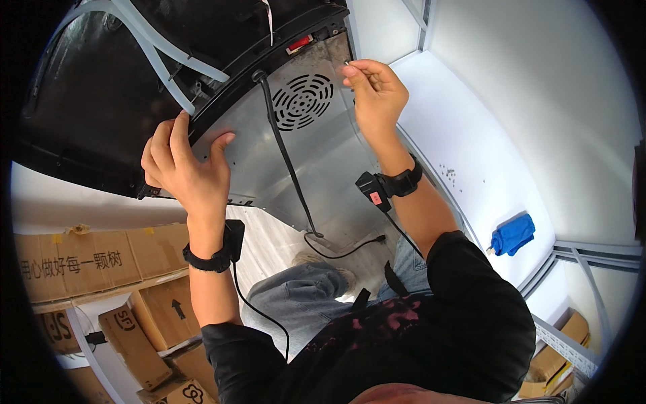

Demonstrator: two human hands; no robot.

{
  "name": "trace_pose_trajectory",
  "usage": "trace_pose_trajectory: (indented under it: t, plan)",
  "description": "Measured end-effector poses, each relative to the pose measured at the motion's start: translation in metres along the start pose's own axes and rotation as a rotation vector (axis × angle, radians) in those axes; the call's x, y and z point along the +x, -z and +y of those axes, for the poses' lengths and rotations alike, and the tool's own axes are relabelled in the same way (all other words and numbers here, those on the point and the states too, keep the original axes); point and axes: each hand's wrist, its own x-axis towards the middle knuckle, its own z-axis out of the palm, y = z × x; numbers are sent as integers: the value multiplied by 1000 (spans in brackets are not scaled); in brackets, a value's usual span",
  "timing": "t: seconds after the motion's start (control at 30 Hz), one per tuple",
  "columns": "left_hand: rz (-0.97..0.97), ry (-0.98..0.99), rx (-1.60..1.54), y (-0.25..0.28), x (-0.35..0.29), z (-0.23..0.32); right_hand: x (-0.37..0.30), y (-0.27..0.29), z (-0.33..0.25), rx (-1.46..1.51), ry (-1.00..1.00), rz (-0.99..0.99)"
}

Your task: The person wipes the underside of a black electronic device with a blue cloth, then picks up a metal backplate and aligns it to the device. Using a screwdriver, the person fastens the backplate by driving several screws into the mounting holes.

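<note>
A large appliance with a black body (87, 128) and a silver metal panel (249, 168) is in front of me. My left hand (188, 161) rests on its black edge, fingers spread and thumb out over the metal. My right hand (377, 91) is closed in a pinch near the panel's far right corner. Between its thumb and index finger is a small metal piece that looks like a screw (347, 63). A round slotted vent (303, 102) lies between my hands. From the black edge, a black power cord (286, 155) runs down across the panel.
Pale grey hoses (158, 47) curve over the black body, near a red switch (300, 44). On the white shelf (464, 114) at right are several tiny scattered pieces (449, 176) and a bundled blue cloth (513, 234). Cardboard boxes (101, 262) fill the lower left.
</note>
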Motion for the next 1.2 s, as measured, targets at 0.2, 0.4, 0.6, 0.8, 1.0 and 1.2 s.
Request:
trace_pose_trajectory:
  t: [0.2,0.4,0.6,0.8,1.0,1.2]
  plan:
    - [8,9,-14,-1,0,1,1,-4,0,-22,12,32]
    - [11,9,-24,1,1,1,2,-7,5,-111,150,64]
    - [7,13,-37,2,2,2,6,-9,18,-285,397,111]
    - [16,30,-76,0,1,0,9,-8,17,-415,543,94]
    - [10,28,-47,1,1,1,14,-5,13,-529,618,32]
    - [16,39,-92,0,0,0,15,-3,9,-623,602,-25]
